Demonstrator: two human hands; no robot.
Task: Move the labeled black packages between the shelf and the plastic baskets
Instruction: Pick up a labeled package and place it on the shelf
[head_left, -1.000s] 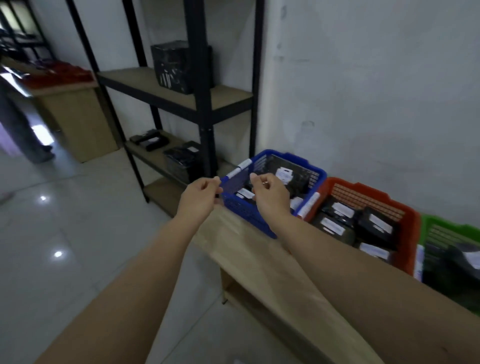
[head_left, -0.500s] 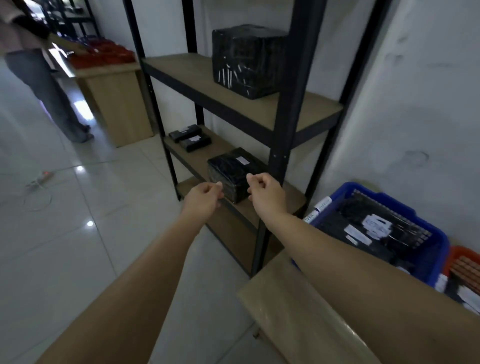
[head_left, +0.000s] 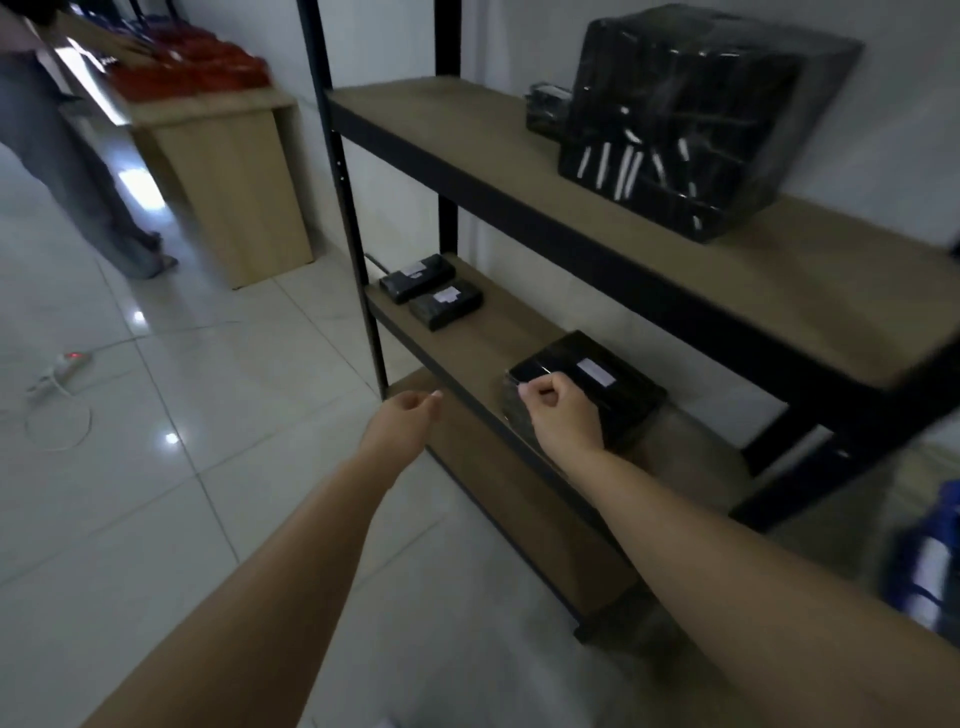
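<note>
Fingers of your right hand (head_left: 563, 415) are curled at the near left corner of a black package (head_left: 587, 387) on the middle board of the shelf (head_left: 519, 171); they seem to pinch its wrapping there, though the blur makes the contact hard to confirm. That package carries a white label on top and lies close to the board's front edge, toward its right end. Your left hand (head_left: 402, 423) hangs in the air just left of it, in front of the shelf's front edge, fingers loosely curled and holding nothing.

Farther along the same board, near its left end, two smaller labeled packages (head_left: 431, 293) lie side by side, touching or nearly so. On the top board, toward the back right, sits a large bundle (head_left: 691, 119) wrapped in shiny black film, with a smaller dark item tucked against its left side. The lowest board shows below your hands.

At the right edge of the view you catch a blurred piece of a blue basket (head_left: 930, 566). On the tiled floor to the left lies a white power strip (head_left: 57, 371) with its cable looped. Beyond it stands a wooden table (head_left: 234, 187) carrying red items, and a person in grey trousers (head_left: 67, 156) stands beside it.
</note>
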